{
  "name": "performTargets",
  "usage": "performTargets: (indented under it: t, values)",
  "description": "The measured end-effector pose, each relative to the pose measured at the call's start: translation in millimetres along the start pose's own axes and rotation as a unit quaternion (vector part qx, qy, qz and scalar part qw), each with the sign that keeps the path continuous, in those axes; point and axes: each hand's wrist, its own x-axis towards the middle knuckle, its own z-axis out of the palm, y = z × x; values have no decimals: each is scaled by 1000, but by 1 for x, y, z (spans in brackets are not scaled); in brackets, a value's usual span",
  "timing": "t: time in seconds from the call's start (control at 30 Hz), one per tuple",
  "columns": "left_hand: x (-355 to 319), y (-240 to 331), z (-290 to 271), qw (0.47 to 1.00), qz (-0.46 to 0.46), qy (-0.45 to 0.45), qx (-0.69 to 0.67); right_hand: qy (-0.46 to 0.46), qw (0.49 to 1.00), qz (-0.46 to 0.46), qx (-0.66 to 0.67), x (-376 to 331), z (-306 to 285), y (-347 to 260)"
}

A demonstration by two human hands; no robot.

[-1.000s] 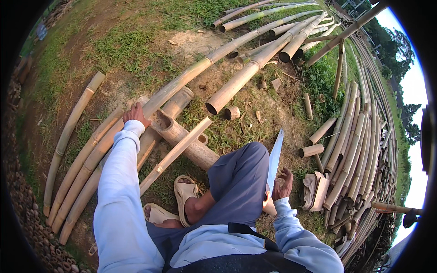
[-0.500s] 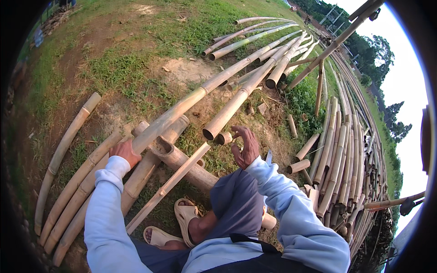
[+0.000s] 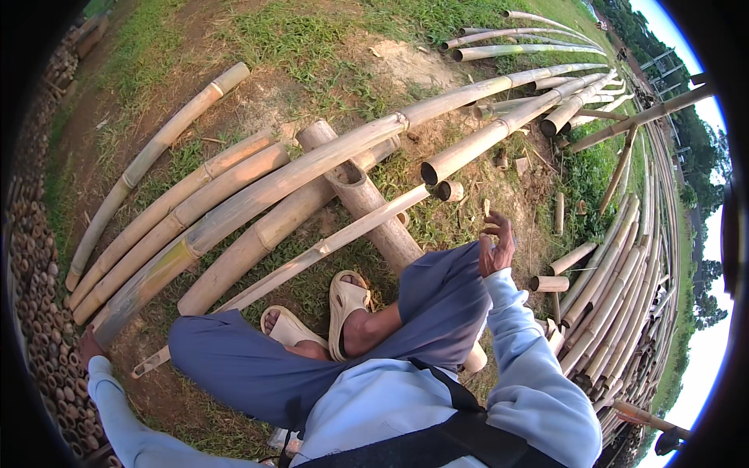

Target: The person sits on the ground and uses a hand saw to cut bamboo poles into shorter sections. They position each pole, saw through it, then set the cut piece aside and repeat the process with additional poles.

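Observation:
A long bamboo pole [image 3: 290,178] slants from the lower left up to the far right, lying across a notched bamboo post [image 3: 370,204]. At the pole's near end, far left, my left hand [image 3: 90,349] is closed on its cut end; the fingers are partly hidden. My right hand [image 3: 498,243] is raised beside my right knee, fingers bent and thumb apart, not touching the pole. A small pale sliver shows by its fingertips; whether it touches them I cannot tell. Below the pole a split bamboo strip [image 3: 320,251] leans against the post.
Several curved bamboo lengths [image 3: 175,125] lie at left. Stacked bamboo ends [image 3: 47,327] fill the left rim. More poles [image 3: 507,132] lie at the far right, with a large pile [image 3: 616,288] nearer. My sandalled feet [image 3: 349,304] stand near the post.
My left hand has gone from the pole's middle near the post down to the far left, and the pole's near end now shows there. My right hand's fingers have curled more; the view has shifted left.

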Motion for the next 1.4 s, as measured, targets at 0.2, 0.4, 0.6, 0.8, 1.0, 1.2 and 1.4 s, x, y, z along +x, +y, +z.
performTargets:
  t: [0.2, 0.4, 0.6, 0.8, 1.0, 1.2, 1.4]
  values:
    - [35, -33, 58, 961, 2, 201, -192, -121, 980, -153, 42, 18, 62, -41]
    - [-50, 89, 47, 928, 157, 134, -310, -270, 895, -341, -103, 24, 156, -78]
    - [-62, 171, 168, 883, 264, 120, -369, -347, 809, -399, -256, 36, 205, -71]
    - [-77, 213, 15, 778, 325, 301, -446, -356, 784, -443, -249, 45, 200, -64]
    - [-77, 279, -151, 796, 441, 245, -336, -418, 784, -382, -256, 41, 180, -108]
    - [-99, 402, -196, 809, 517, 221, -170, -407, 791, -416, -192, 40, 163, -95]
    - [-86, 449, -183, 831, 490, 175, -196, -436, 805, -367, -166, 19, 151, -110]
